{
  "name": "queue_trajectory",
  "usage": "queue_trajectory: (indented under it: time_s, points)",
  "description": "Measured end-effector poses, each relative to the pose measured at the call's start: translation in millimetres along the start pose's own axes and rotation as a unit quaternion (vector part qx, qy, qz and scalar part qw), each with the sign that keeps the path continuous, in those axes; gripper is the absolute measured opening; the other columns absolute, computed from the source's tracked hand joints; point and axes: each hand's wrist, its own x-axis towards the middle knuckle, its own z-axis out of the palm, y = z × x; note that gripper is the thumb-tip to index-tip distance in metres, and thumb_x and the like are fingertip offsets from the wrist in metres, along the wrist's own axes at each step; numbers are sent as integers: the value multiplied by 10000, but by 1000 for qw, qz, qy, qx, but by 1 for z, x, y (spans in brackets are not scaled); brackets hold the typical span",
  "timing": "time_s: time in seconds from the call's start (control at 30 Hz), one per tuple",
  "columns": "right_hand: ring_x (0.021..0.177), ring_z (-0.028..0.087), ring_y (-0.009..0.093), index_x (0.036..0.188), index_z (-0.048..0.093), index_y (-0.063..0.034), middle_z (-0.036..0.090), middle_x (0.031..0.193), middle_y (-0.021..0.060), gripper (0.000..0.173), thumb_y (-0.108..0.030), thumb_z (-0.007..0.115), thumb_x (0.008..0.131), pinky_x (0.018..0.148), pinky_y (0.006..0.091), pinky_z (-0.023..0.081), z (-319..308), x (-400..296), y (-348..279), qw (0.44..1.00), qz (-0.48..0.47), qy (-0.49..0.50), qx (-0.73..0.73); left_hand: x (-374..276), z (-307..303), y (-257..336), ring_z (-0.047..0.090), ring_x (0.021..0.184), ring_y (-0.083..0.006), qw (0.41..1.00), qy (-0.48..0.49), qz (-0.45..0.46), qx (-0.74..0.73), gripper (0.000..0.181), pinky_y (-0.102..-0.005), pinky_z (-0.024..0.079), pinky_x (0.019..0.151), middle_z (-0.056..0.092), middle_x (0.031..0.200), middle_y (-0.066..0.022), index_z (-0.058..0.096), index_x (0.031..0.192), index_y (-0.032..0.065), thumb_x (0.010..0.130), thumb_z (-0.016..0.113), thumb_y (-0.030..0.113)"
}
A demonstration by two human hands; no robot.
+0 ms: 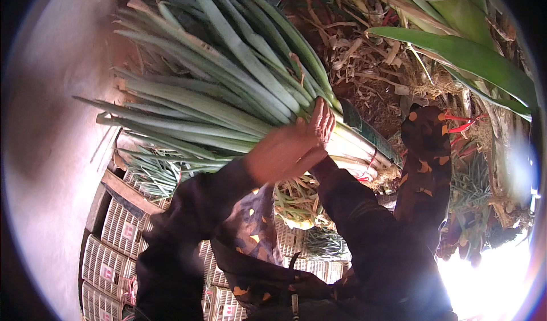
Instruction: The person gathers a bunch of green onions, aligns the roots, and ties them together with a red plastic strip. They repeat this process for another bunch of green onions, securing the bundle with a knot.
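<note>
A large bundle of scallions or leeks [239, 81] lies across the view, its green leaves fanned to the upper left and its white stems and roots to the lower right. A thin red tie circles the stems near the roots. My left hand [275, 152], blurred, reaches over the lower leaves where they meet the pale stems. My right hand [315, 155] comes from the right sleeve and overlaps it against the bundle. Fingers rest together on the stalks, but the overlap hides which hand they belong to and how far they grip.
Pale plastic crates [102, 261] line the lower left, near a wooden bar [128, 190]. Smaller green bunches [156, 171] lie beyond the bundle. Dry plant scraps [363, 64] cover the ground, with broad-leaved stalks [461, 51] at upper right. A pale wall or floor surface [55, 128] spans the left.
</note>
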Motion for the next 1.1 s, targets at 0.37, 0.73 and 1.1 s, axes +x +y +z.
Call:
queue_trajectory:
  time_s: [0.37,0.73,1.1]
  points:
    - [1192,340,424,1359,226,54,336,1317,268,685,-214,525,804,1004,521,237,-13,-9,-16,998,-30,-34,45,159,-38,-155,606,904,-302,877,-160,-240,383,534,-428,448,841,643,998,-132,677,966,92,824,394,523]
    - [950,519,322,1006,593,-70,538,1058,137,253,-108,596,756,819,416,427,-23,159,1,959,-277,4,-65,88,-30,-150,443,1174,-262,862,-78,-273,421,522,-474,261,983,540,1229,-54,606,1145,193,828,385,545]
    - [1207,396,308,1295,430,-125,393,1311,150,516,-129,575,800,905,433,416,-51,215,175,842,-284,-152,-433,91,-26,-159,416,1188,-279,869,-19,-219,443,497,-475,272,980,552,1204,-46,628,1097,174,815,424,529]
